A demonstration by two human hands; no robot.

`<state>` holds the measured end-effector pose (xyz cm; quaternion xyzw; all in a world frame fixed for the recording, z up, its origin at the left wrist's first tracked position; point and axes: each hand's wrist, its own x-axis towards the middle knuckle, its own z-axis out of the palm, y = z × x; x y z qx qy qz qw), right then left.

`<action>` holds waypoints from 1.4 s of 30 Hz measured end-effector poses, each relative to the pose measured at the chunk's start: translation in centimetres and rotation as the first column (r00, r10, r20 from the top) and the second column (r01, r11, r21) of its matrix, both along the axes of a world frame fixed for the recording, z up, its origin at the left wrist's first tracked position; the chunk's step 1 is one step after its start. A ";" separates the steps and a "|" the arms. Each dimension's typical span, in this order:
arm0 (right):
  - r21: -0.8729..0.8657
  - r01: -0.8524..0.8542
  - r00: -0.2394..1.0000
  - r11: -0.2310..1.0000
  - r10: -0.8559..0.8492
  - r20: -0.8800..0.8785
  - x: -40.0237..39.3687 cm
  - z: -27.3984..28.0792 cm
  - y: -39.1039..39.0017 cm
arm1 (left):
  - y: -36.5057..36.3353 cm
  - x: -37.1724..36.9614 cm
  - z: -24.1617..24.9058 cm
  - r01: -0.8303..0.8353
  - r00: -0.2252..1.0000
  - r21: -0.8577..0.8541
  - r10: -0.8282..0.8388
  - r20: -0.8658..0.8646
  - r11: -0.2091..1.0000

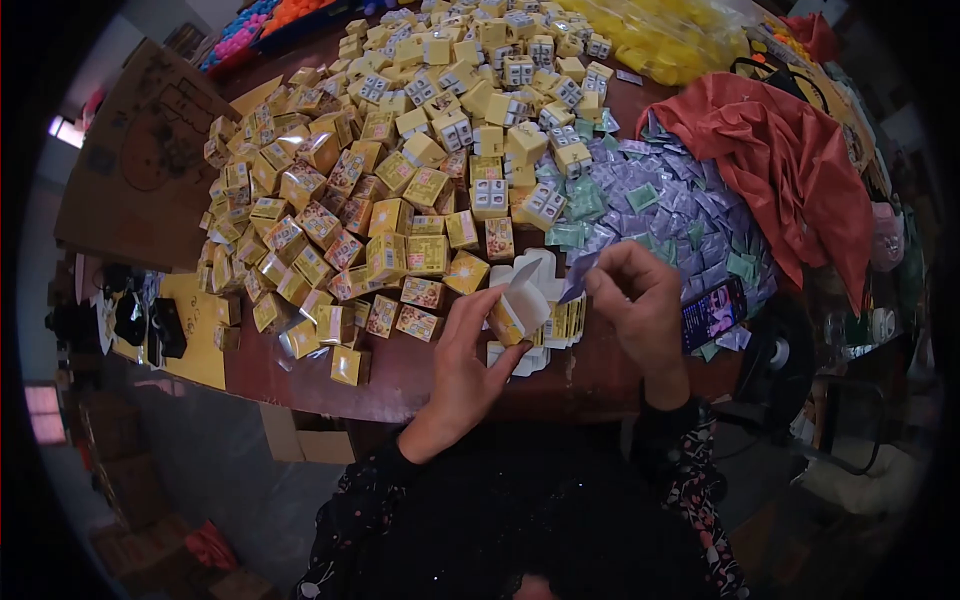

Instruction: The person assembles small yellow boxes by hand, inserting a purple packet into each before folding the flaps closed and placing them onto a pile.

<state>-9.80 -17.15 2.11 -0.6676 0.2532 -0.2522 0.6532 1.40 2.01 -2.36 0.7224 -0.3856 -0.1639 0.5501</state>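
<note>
My left hand grips a small yellow carton, its white flaps standing open at the top. To the right of it, my right hand is closed in a pinch on a purple sachet, held beside the carton's open end. Under and behind the carton lie flat, unfolded cartons, partly hidden by it. Past my right hand spreads a heap of purple and green sachets. Many closed yellow boxes are piled beyond my left hand.
Yellow blocks with small printed pictures are heaped at the back. A red cloth or bag drapes over the right side. A phone with a lit screen lies near my right wrist. At the left stands a large cardboard box.
</note>
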 end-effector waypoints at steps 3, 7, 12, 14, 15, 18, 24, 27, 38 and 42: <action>-0.035 0.019 0.999 0.999 -0.020 -0.040 0.2 0.5 2.7 | -0.4 -0.4 0.9 0.012 0.998 0.009 -0.012 0.061 1.000; -0.312 -0.111 0.983 0.944 0.059 -0.172 0.4 0.1 3.1 | -0.5 -0.4 1.2 -0.010 0.975 -0.011 0.012 0.221 1.000; -0.723 -0.285 0.952 0.630 0.100 -0.288 0.3 0.2 1.4 | -0.4 -0.9 1.2 0.020 0.938 -0.036 -0.006 0.346 0.999; -0.723 -0.357 0.918 0.591 0.078 -0.389 0.3 1.0 1.5 | -0.4 -0.9 1.1 0.044 0.927 -0.039 -0.026 0.373 0.998; -0.720 -0.394 0.897 0.571 0.067 -0.438 0.3 1.5 1.5 | -0.4 -0.9 1.2 0.052 0.933 -0.037 -0.035 0.359 0.998; -0.725 -0.360 0.925 0.587 0.120 -0.362 -0.8 2.0 0.7 | -0.3 -0.9 1.4 0.060 0.975 -0.059 -0.046 0.216 0.996; -0.539 -0.197 0.937 0.819 0.320 0.144 -3.1 -0.3 -1.0 | 0.4 -1.2 1.2 0.122 0.888 -0.272 -0.227 -0.400 0.955; -0.447 -0.259 0.921 0.856 0.358 0.154 -3.2 -2.9 1.6 | 0.4 -1.3 1.8 0.216 0.818 -0.276 -0.328 -0.473 0.937; -0.643 -0.053 0.942 0.764 0.251 0.221 -2.7 -4.5 3.6 | 0.6 -0.7 1.5 0.248 0.814 -0.294 -0.363 -0.454 0.923; -0.581 -0.018 0.921 0.813 0.239 0.306 -2.4 -4.4 4.0 | 0.0 -1.2 1.0 0.170 0.810 -0.388 -0.352 -0.468 0.906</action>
